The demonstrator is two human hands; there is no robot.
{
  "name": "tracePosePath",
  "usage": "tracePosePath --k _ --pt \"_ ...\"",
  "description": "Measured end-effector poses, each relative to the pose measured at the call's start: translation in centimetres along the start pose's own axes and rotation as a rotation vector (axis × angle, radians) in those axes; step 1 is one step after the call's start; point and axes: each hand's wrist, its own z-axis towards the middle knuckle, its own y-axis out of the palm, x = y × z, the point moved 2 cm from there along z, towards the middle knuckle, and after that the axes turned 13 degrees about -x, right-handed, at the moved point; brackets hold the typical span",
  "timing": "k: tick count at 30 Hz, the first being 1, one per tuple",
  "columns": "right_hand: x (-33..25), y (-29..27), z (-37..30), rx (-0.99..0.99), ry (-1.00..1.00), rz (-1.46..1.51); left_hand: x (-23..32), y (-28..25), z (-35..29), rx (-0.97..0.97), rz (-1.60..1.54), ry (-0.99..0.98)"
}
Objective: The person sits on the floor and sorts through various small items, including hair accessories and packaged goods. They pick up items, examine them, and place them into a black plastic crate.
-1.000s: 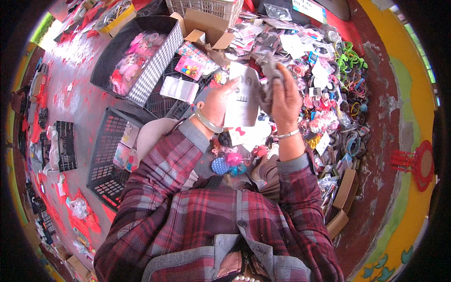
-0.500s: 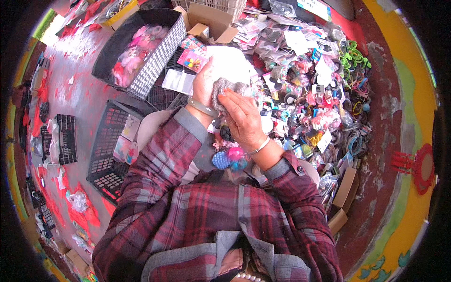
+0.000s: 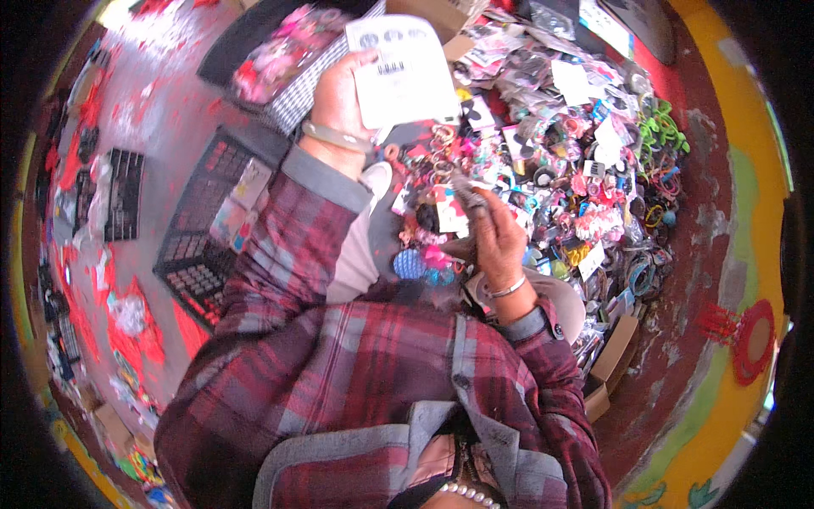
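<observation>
My left hand (image 3: 337, 100) is raised in front of me, fingers closed on the edge of a white card (image 3: 415, 89) with rounded corners and dark print. Lower and to the right, my right hand (image 3: 502, 242) grips a piece of soft grey fabric (image 3: 468, 197), which is partly hidden by the fingers and a little blurred. Beneath both hands lie small hair accessories, among them a blue textured round piece (image 3: 409, 265) and a bright pink one (image 3: 436, 256) close to my knees.
A big heap of hair ties and packaged accessories (image 3: 585, 161) spreads to the right. On the left stand a black plastic crate (image 3: 199, 220) and a dark checked bin (image 3: 301, 93) holding pink fluffy items. An opened cardboard box (image 3: 615, 352) is by my right knee.
My hands have moved apart. The left has lifted the white card up and forward; the right has drawn down and right with the grey fabric, which earlier lay against the card.
</observation>
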Motion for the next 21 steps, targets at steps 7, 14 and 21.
tracePosePath --k 7,14,21 --pt "3.7 0.7 0.2 0.072 0.093 0.085 11.8 -11.1 -8.3 0.093 0.209 0.312" --pt "7.1 2.6 1.1 -0.022 0.185 0.065 13.3 -28.7 -21.9 0.665 1.021 -0.042" --pt "9.0 3.7 1.2 -0.074 0.268 -0.174 6.2 -39.5 -29.3 0.374 2.081 -0.417"
